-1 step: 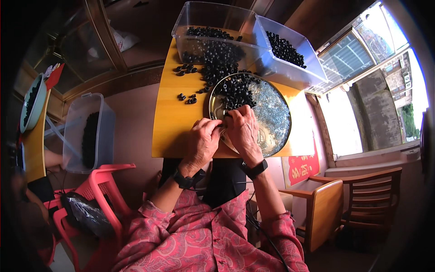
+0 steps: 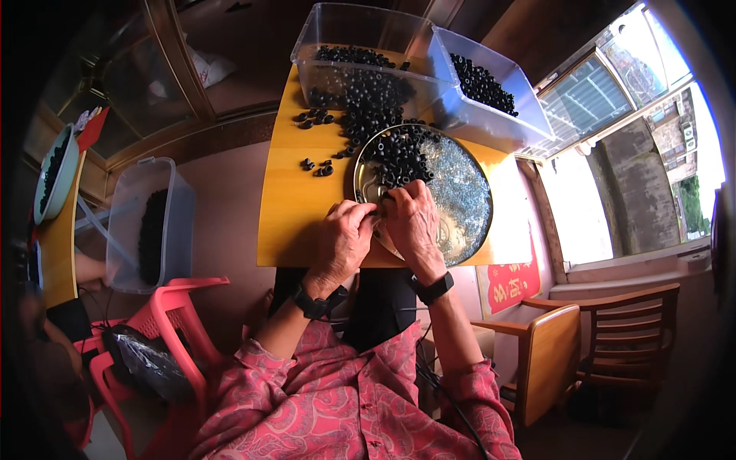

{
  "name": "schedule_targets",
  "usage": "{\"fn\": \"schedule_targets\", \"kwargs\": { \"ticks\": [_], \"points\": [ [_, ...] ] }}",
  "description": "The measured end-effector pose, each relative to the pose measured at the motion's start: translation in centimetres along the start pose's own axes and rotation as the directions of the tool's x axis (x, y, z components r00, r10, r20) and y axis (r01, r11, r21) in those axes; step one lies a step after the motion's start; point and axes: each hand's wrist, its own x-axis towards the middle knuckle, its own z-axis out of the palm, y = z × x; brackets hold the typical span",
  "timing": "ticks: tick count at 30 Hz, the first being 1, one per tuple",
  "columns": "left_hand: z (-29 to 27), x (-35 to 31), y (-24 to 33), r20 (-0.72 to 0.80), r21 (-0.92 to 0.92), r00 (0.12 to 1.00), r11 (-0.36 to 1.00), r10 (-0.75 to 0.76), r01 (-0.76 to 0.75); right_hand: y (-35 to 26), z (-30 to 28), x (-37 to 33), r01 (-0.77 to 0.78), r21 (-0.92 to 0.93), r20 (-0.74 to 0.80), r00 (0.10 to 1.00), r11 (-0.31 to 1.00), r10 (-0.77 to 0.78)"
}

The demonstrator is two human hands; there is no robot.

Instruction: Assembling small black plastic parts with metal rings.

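Observation:
Both hands meet over the near left rim of a round shiny metal tray (image 2: 483, 222). My left hand (image 2: 345, 232) is closed, thumb and index fingertip pinched together; what they hold, if anything, is too small to make out. Right beside it, my right hand (image 2: 412, 224) bends its fingers round a small black part (image 2: 387, 201), mostly hidden by the fingertips. Inside the tray, a heap of small black ring-shaped parts (image 2: 402, 157) lies at the far left. Tiny silvery pieces (image 2: 460, 180) are spread over the tray's right side.
Two clear plastic bins stand at the table's far side: the left bin (image 2: 368, 23) and the right bin (image 2: 498, 126), both with black parts. More black parts (image 2: 368, 100) lie loose on the yellow table (image 2: 295, 207). A pink chair (image 2: 180, 322) and another clear bin (image 2: 172, 230) are at left.

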Motion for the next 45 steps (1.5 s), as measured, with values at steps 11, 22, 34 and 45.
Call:
{"fn": "schedule_targets", "kwargs": {
  "ticks": [11, 22, 34, 45],
  "points": [
    [-2.2, -2.3, 2.7, 0.433, -0.625, 0.828, 0.544, -0.356, 0.56, -2.8, -3.8, -7.0, -0.143, 0.633, 0.008, 0.984, 0.761, 0.178],
    [-3.1, -4.2, 2.6, 0.469, -0.637, 0.772, 0.441, -0.429, 0.632, -0.8, -4.6, -8.5, -0.137, 0.401, -0.056, 0.983, 0.906, 0.173],
    [-3.6, -5.0, 1.6, 0.469, -0.71, 0.765, 0.327, -0.441, 0.624, 2.4, -4.9, -8.1, -0.246, 0.097, -0.085, 0.963, 0.964, 0.255],
    [-3.4, -5.2, 2.3, 0.477, -0.697, 0.759, 0.336, -0.443, 0.634, 1.6, -3.0, -6.7, -0.35, 0.033, -0.045, 0.935, 0.936, 0.351]
  ]
}}
